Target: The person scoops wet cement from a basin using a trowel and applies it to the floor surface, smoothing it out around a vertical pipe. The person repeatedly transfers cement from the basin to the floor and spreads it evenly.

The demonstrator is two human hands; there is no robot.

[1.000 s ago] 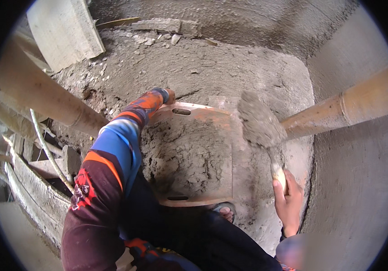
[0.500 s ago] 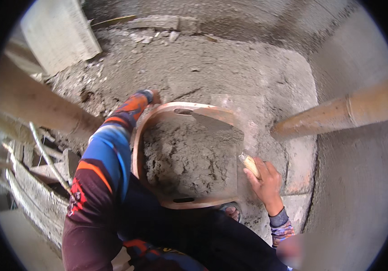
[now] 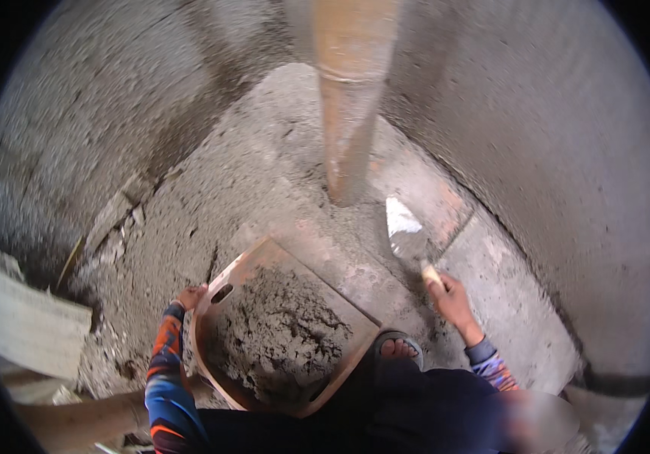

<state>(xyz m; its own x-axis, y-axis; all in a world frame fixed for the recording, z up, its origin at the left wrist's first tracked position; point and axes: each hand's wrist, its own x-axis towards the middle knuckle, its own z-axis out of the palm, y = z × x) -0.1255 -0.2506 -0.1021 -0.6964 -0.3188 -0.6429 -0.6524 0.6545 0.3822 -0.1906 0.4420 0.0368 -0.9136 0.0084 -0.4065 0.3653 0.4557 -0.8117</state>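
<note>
An orange-brown plastic mortar pan (image 3: 202, 333) with slotted handles and one straight edge rests on the floor before me. Grey wet mortar (image 3: 279, 333) is heaped inside it. My left hand (image 3: 191, 296) is closed on the pan's rim, beside the far handle slot. To the right of the pan, my right hand (image 3: 453, 301) is wrapped round the pale handle of a pointed trowel (image 3: 408, 236). Its blade points away over the floor, with a bright patch toward the tip and grey mortar nearer the handle. Whether the blade touches the floor, I cannot tell.
A bamboo pole (image 3: 349, 113) stands on the floor just beyond the trowel. Rough grey walls rise at left and at right (image 3: 537, 151). A pale board (image 3: 29, 314) and rubble lie at far left. My sandalled foot (image 3: 399, 348) is beside the pan.
My view has turned to the right, bringing the bamboo pole to the middle. The trowel has gone from over the pan's right edge to over the floor. My left hand stays at the rim.
</note>
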